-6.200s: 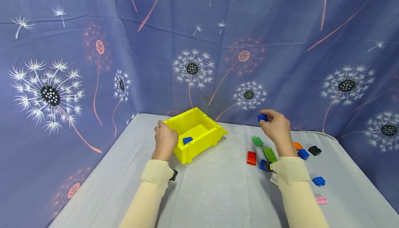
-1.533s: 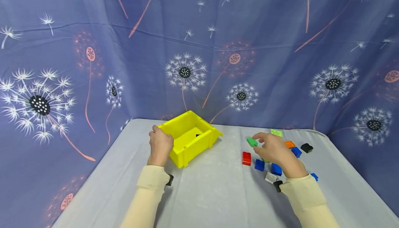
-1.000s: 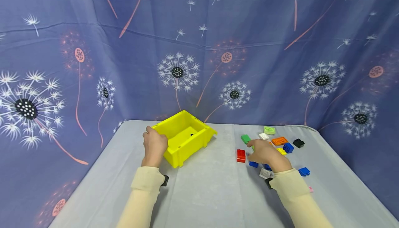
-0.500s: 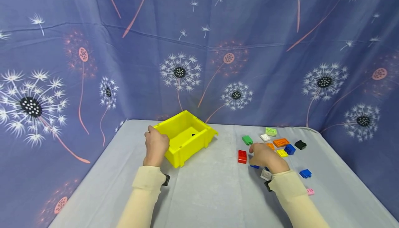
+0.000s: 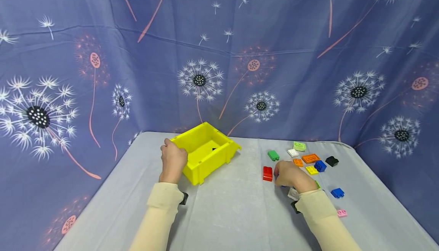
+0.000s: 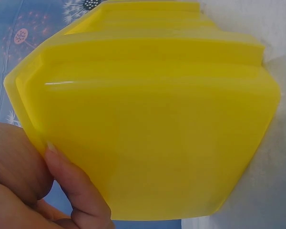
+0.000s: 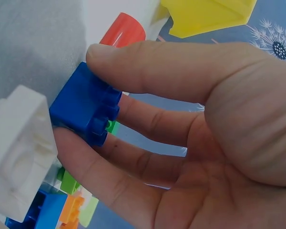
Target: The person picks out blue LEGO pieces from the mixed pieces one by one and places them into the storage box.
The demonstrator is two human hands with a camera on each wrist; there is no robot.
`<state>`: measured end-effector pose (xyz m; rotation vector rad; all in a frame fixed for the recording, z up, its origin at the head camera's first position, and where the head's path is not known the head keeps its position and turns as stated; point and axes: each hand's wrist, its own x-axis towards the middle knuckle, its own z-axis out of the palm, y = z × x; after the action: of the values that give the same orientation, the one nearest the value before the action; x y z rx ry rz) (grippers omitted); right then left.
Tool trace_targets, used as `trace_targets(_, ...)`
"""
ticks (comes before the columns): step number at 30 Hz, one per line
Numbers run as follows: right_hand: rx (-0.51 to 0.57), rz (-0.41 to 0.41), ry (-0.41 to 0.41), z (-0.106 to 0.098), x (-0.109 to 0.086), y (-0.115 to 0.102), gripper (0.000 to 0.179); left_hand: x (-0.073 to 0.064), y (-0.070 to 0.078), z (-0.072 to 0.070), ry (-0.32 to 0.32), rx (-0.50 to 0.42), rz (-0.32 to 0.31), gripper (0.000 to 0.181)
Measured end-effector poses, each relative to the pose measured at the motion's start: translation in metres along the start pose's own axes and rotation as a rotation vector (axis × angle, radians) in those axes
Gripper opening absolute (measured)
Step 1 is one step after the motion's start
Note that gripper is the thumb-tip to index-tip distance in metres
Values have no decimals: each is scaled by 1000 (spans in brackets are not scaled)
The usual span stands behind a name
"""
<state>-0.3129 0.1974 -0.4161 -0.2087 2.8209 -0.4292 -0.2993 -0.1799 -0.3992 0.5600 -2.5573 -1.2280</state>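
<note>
backdrop: a blue curtain [image 5: 219, 26] printed with white and coral dandelions hangs behind the work area. table [image 5: 226, 213]: covered in pale grey cloth, creased. yellow bin [image 5: 209, 171]: on the table, left of centre, mouth upward, set obliquely; a small dark item [image 5: 214, 149] shows inside past the near wall, too little of it visible to identify.

cream sleeves [image 5: 156, 216] cover both forearms. left hand [image 5: 173, 161]: clamped on the bin's left end, thumb against the outer wall per the left wrist view. right hand [image 5: 293, 174]: low among the bricks on the right of the table; the right wrist view shows it clamped on a blue brick [image 7: 78, 98], thumb over the upper corner, a finger along the lower edge, studs toward the palm. the head view hides most of this brick.

loose bricks on the table: long orange brick [image 5: 310, 158] beyond the right hand; red brick [image 5: 267, 173] just left of that hand; light green brick [image 5: 299, 146] at the far side, white brick [image 5: 293, 153] near it; black brick [image 5: 332, 161] farther right; green brick [image 5: 273, 155] beyond the red one; pink brick [image 5: 342, 213] beside the right forearm; small orange brick [image 5: 298, 162] just beyond the right hand.
</note>
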Motion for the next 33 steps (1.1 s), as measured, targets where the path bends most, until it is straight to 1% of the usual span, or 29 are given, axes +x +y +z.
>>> trace_targets(4, -12, -12, 6, 0, -1, -1, 21, 0, 1, 0, 1, 2, -4, 68)
trace_targets(10, -33, -2, 7, 1, 0, 0, 20, 0, 1, 0, 3, 1, -3, 69)
trace_targets(12, -27, 2, 4, 1, 0, 0, 20, 0, 1, 0, 1, -2, -1, 70)
trace_targets(18, 3, -24, 11, -1, -4, 0, 22, -1, 0, 0, -6, -7, -5, 72)
trace_targets(23, 13, -4, 6, -7, -7, -3, 26, -2, 0, 0, -11, -6, -12, 72)
trace_targets(25, 8, -6, 16, -10, -8, -3, 27, -2, 0, -1, -12, -6, -13, 72)
trace_targets(31, 4, -46, 63, -16, -11, -6, 27, -1, 0, 0, -7, -8, -14, 72)
trace_targets(33, 10, -46, 73, -16, -11, -8, 27, 0, 0, 0, -8, -9, -14, 71)
